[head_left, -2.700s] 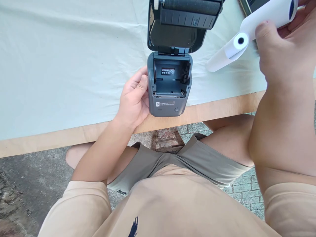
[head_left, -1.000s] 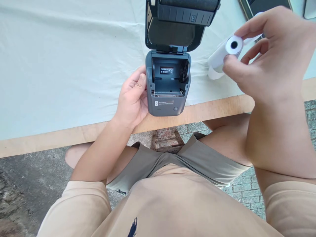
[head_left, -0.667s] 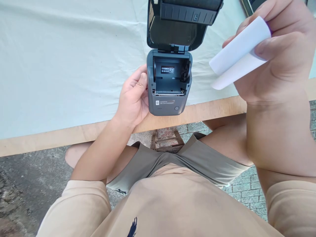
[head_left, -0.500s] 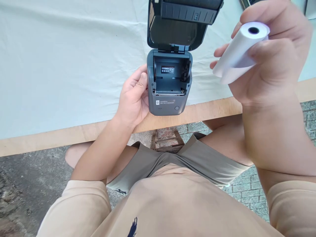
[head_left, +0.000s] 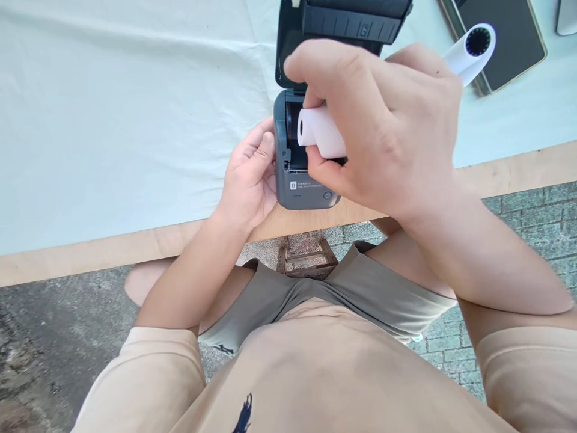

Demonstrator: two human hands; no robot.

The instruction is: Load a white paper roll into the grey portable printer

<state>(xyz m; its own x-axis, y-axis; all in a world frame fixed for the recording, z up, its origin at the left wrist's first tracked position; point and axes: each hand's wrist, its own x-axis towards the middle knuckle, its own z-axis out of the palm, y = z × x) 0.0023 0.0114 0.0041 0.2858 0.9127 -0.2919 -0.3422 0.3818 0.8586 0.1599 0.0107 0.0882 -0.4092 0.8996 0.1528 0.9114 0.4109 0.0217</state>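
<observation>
A dark grey portable printer [head_left: 309,195] stands near the table's front edge with its lid [head_left: 351,24] swung up. My left hand [head_left: 252,174] grips the printer's left side, thumb against the casing. My right hand [head_left: 383,120] is closed around a small white paper roll [head_left: 331,133], pinched between thumb and fingers. One end of the roll, with its dark core, points left over the printer's open compartment. Much of the roll and the compartment's right part are hidden behind the hand; I cannot tell whether the roll touches the bottom.
On the pale cloth [head_left: 135,120] at the upper right lies a dark flat device like a phone [head_left: 505,42]. A white cylinder with a black toothed core [head_left: 469,54] overlaps it. Part of another grey object [head_left: 567,18] shows at the right edge. Bare wood [head_left: 90,249] edges the table.
My right hand has turned over and moved left with the paper roll, from beside the printer to over its compartment. The printer has shifted slightly right in my left hand.
</observation>
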